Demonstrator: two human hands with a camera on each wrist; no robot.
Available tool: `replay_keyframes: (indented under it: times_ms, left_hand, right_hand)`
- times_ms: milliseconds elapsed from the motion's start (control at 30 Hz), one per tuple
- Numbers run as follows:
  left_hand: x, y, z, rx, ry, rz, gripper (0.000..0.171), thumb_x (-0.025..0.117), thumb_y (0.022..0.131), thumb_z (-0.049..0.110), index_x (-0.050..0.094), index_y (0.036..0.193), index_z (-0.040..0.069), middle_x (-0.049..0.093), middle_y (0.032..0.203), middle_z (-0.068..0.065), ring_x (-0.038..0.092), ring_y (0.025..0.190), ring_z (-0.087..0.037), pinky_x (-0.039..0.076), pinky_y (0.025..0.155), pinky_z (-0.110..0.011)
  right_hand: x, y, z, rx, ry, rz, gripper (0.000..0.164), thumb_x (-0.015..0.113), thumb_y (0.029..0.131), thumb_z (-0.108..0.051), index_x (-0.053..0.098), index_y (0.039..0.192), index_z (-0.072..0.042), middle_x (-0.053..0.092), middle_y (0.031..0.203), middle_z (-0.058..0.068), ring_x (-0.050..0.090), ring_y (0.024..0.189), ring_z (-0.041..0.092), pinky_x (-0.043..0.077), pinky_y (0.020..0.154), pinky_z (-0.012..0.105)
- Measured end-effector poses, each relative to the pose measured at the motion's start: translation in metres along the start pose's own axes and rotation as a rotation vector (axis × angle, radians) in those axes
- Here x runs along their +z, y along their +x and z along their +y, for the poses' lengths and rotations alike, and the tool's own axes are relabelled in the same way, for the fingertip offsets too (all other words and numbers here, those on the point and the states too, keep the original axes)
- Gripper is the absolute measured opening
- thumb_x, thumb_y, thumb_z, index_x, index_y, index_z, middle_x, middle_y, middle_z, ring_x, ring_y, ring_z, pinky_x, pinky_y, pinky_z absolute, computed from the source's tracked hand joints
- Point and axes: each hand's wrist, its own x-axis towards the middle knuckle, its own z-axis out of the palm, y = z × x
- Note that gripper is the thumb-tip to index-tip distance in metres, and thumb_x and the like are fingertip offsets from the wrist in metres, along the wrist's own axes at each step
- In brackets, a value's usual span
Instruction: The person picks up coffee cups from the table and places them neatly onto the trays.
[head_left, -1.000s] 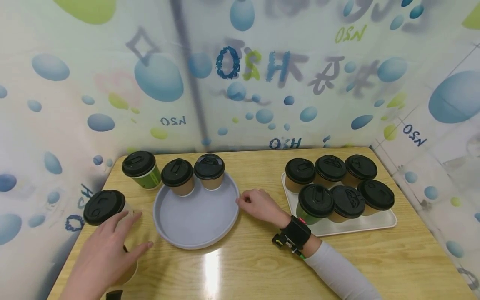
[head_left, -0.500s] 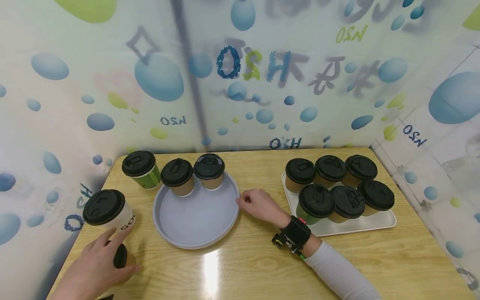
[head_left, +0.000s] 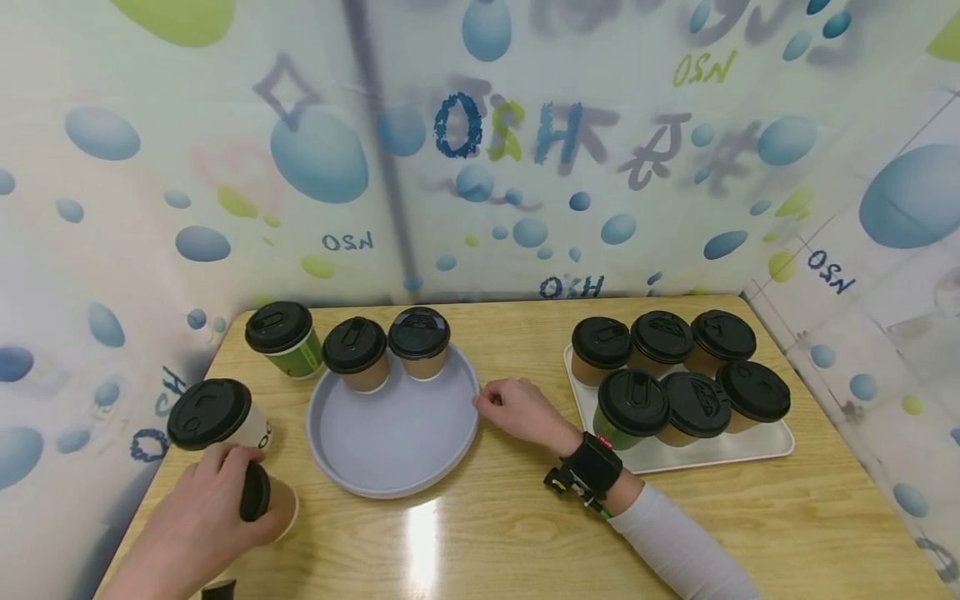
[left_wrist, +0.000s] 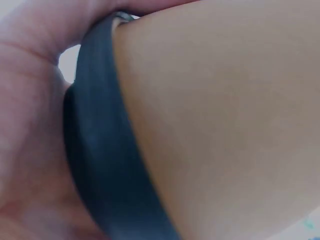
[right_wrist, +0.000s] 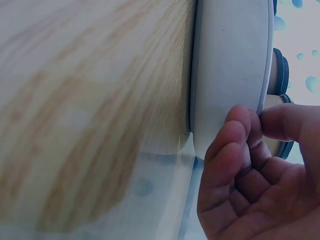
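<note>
In the head view my left hand grips a brown paper cup by its black lid, at the table's near left. The cup is tilted, its lid towards my palm. Close up in the left wrist view, the brown cup wall and dark lid fill the picture, fingers round the lid. My right hand pinches the right rim of a round grey-blue tray, thumb at the rim, curled fingers against its outer wall. Two lidded brown cups stand at the tray's back.
Beyond the left hand stands a white lidded cup with printed letters. A green lidded cup is behind it, left of the tray. On the right, a white rectangular tray carries several lidded cups. A patterned curtain hangs behind the wooden table.
My left hand has come down from beside the white cup and closed on the brown cup, which has shifted slightly right and tilted. The right hand and round tray stay put.
</note>
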Motion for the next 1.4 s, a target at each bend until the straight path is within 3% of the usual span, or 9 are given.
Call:
replay_keyframes:
  times_ms: [133,300,367,433,567,733,1100,1233,1400]
  left_hand:
    - [-0.006,-0.002,0.02,0.168,-0.002,0.175,0.071,0.093,0.07,0.03,0.063,0.125,-0.002,0.049,0.122,-0.029,0.058,0.1,-0.047,0.052,0.078,-0.062]
    - [-0.011,0.003,0.048,0.421,-0.03,0.412,0.079,0.095,0.063,0.02,0.063,0.134,0.003,0.049,0.123,-0.024,0.055,0.104,-0.041,0.052,0.08,-0.059]
    - [-0.011,0.009,0.059,0.508,-0.038,0.478,0.083,0.095,0.062,0.019,0.061,0.137,0.005,0.051,0.124,-0.023,0.054,0.106,-0.04,0.052,0.081,-0.057]
    - [-0.009,0.016,0.069,0.574,-0.048,0.503,0.087,0.094,0.063,0.018,0.058,0.141,0.006,0.051,0.126,-0.022,0.055,0.109,-0.039,0.052,0.083,-0.056]
    - [0.0,0.034,0.086,0.679,-0.068,0.509,0.084,0.095,0.065,0.019,0.058,0.139,0.004,0.052,0.128,-0.021,0.057,0.109,-0.038,0.052,0.086,-0.055]
    - [0.015,0.055,0.104,0.749,-0.04,0.462,0.075,0.096,0.067,0.024,0.06,0.131,0.005,0.053,0.13,-0.02,0.059,0.111,-0.038,0.054,0.086,-0.055]
    - [0.027,0.078,0.127,0.788,0.026,0.273,0.066,0.093,0.075,0.029,0.062,0.13,0.009,0.054,0.135,-0.015,0.057,0.121,-0.034,0.051,0.097,-0.053]
    - [0.028,0.081,0.13,0.781,0.047,0.249,0.065,0.091,0.077,0.031,0.063,0.132,0.011,0.054,0.136,-0.013,0.056,0.123,-0.033,0.052,0.096,-0.053]
    - [0.029,0.083,0.133,0.767,0.066,0.269,0.066,0.089,0.079,0.031,0.062,0.137,0.013,0.056,0.136,-0.012,0.056,0.124,-0.033,0.052,0.096,-0.053]
  right_hand:
    - [0.001,-0.001,0.0,-0.001,0.011,-0.007,0.038,0.059,0.103,-0.022,0.053,0.066,-0.016,0.04,0.057,-0.009,0.037,0.05,0.006,0.027,0.051,0.022]
    - [0.001,0.0,0.001,0.006,0.011,-0.017,0.038,0.059,0.103,-0.023,0.053,0.066,-0.016,0.04,0.057,-0.01,0.037,0.05,0.005,0.028,0.051,0.022]
    - [0.001,0.0,0.001,0.012,0.006,-0.017,0.038,0.06,0.103,-0.023,0.054,0.067,-0.016,0.04,0.057,-0.01,0.037,0.05,0.005,0.029,0.051,0.022]
    - [0.001,0.0,0.001,0.013,0.005,-0.015,0.038,0.06,0.103,-0.023,0.054,0.067,-0.016,0.041,0.057,-0.01,0.037,0.05,0.005,0.029,0.051,0.022]
    - [0.001,0.001,0.002,0.014,0.012,-0.018,0.037,0.06,0.103,-0.023,0.055,0.067,-0.016,0.041,0.058,-0.01,0.037,0.05,0.005,0.029,0.052,0.022]
    - [0.001,0.001,0.004,0.009,0.021,-0.016,0.037,0.059,0.104,-0.024,0.054,0.068,-0.016,0.04,0.058,-0.01,0.037,0.05,0.005,0.029,0.052,0.022]
    - [0.001,0.001,0.005,0.0,0.018,-0.024,0.038,0.059,0.105,-0.024,0.055,0.068,-0.016,0.041,0.058,-0.009,0.037,0.049,0.006,0.029,0.052,0.023]
    - [0.001,0.001,0.005,-0.001,0.023,-0.029,0.038,0.059,0.105,-0.024,0.056,0.069,-0.016,0.043,0.058,-0.009,0.038,0.049,0.006,0.029,0.052,0.022]
    - [0.001,0.0,0.004,0.001,0.026,-0.026,0.036,0.059,0.105,-0.024,0.059,0.071,-0.016,0.046,0.059,-0.009,0.039,0.049,0.007,0.03,0.052,0.022]
